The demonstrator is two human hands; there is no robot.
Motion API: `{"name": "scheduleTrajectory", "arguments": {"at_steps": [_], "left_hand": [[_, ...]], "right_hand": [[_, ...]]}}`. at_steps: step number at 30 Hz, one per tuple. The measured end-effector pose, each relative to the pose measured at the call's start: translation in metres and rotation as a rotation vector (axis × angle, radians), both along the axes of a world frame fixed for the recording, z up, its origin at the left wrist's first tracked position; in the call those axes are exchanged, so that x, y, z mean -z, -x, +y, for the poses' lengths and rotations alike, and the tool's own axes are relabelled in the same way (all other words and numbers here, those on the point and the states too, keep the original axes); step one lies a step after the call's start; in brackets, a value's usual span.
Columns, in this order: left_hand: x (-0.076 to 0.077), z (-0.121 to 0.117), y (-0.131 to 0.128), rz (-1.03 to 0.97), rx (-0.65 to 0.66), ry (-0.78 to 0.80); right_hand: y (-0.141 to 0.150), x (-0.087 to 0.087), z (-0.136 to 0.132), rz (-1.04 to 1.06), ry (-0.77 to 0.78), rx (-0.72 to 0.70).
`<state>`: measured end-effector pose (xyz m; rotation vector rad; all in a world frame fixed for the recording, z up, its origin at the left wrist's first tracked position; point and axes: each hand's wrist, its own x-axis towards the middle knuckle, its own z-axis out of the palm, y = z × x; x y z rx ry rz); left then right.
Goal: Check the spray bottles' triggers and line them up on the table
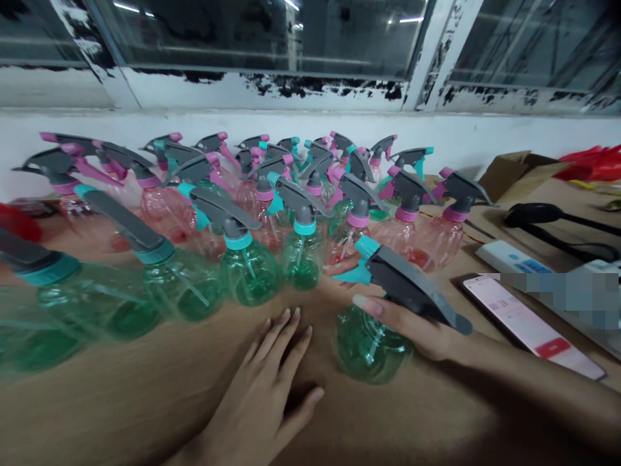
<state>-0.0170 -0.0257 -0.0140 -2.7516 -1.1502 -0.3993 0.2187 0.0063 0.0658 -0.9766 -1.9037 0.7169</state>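
My right hand grips a green spray bottle around its neck, under the grey trigger head with a turquoise nozzle. The bottle is upright, at or just above the table; I cannot tell whether its base touches. My left hand lies palm down on the brown table, fingers stretched, holding nothing. Just beyond its fingertips stand another green spray bottle and a smaller-looking one. More green bottles line up to the left.
Pink spray bottles and several others crowd the table back to the white wall. At right lie a phone with a lit screen, a white power strip, a black strap-like item, an open cardboard box and red plastic.
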Motion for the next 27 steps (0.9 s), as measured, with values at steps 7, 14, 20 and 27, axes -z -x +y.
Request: {"name": "scheduleTrajectory", "arguments": {"at_steps": [7, 14, 20, 27], "left_hand": [[-0.0026, 0.0008, -0.0010, -0.016, 0.007, 0.019], [-0.0009, 0.0003, -0.0008, -0.028, 0.002, 0.018], [-0.0011, 0.0008, -0.0004, -0.014, 0.001, 0.019], [-0.0021, 0.0011, -0.0006, -0.013, 0.003, 0.016]], "right_hand": [[-0.0021, 0.0013, 0.0002, -0.040, 0.009, -0.017], [-0.0046, 0.0009, -0.0013, -0.055, 0.033, 0.152], [-0.0021, -0.0017, -0.0001, -0.014, 0.020, 0.015], [-0.0011, 0.0002, 0.0007, -0.020, 0.045, -0.027]]}}
